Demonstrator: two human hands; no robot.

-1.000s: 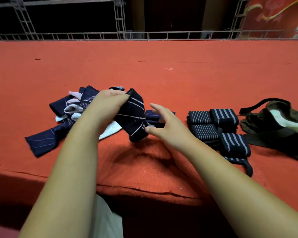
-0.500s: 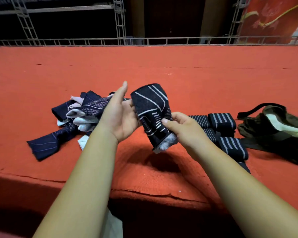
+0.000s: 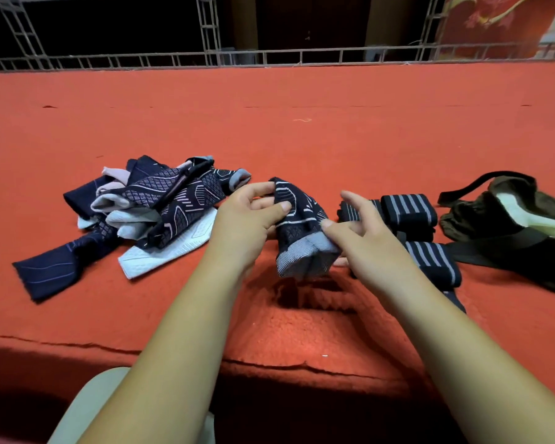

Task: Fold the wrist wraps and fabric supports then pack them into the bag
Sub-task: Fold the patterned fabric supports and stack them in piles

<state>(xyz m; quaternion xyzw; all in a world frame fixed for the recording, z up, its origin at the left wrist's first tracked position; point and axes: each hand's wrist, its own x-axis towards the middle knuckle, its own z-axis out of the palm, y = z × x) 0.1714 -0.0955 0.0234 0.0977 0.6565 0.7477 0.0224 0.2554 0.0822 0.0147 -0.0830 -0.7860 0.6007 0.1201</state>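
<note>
Over red carpet (image 3: 302,139), left hand (image 3: 247,216) and right hand (image 3: 362,232) pinch the just-lowered fabric support (image 3: 298,232) left of the bag (image 3: 500,219), fold nearly done

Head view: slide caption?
Left hand and right hand pinch a navy fabric support over the red carpet; unfolded pile at left, rolled striped wrist wraps and olive bag at right.

A red carpeted worktop (image 3: 302,139) lies bare from the far metal railing (image 3: 302,56) down to a row of things. A loose pile of fabric supports (image 3: 161,206) fills the left. Rolled striped wraps (image 3: 409,213) and a dark bag (image 3: 481,219) crowd the right, close together. The left hand (image 3: 247,216) and right hand (image 3: 362,232), gripping a folded support (image 3: 302,225), block the gap between. The near strip along the edge is bare.
</note>
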